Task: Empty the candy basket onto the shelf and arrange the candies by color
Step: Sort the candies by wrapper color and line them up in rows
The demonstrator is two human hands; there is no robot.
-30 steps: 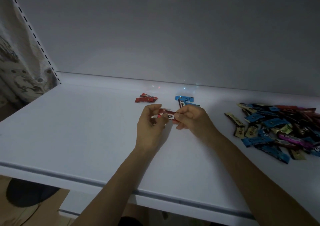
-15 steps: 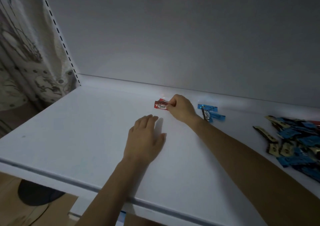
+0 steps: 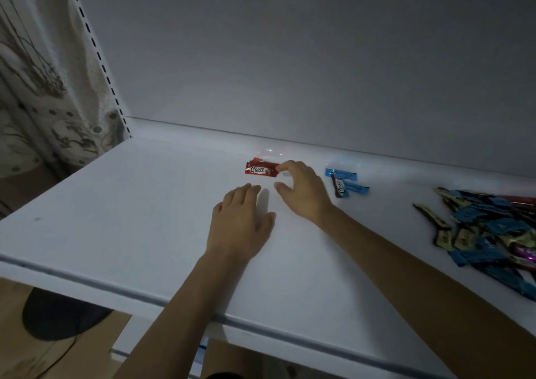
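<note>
Head view, dim light. The red candies (image 3: pixel 261 170) lay as a small overlapping stack near the back of the white shelf (image 3: pixel 116 227), printed side up. The right hand (image 3: pixel 301 190) was arched over their right end with its fingers spread and loosely curved. One fingertip was at the end of the top wrapper, and the thumb sat well apart from it, so I read this as a release and not a pinch. I could not tell whether that fingertip was touching the foil. The left hand (image 3: pixel 240 222) was flat on the shelf, palm down with its fingers together, holding nothing.

The blue candies (image 3: pixel 348 180) sat in their own cluster just right of the right hand. One darker wrapper lay across them, and I could not tell its true colour in this light. The mixed pile (image 3: pixel 487 233) was at the far right, well apart. The basket was not in view.

My judgement was that the step in hand was settling a red piece into its group. To do it well:
- Lift the fingers straight up so the light foil does not drag.
- Square the stack with one nudge.
- Keep the bare gap between red and blue.
- Check colours closely, since purple and dark blue could pass for each other.
</note>
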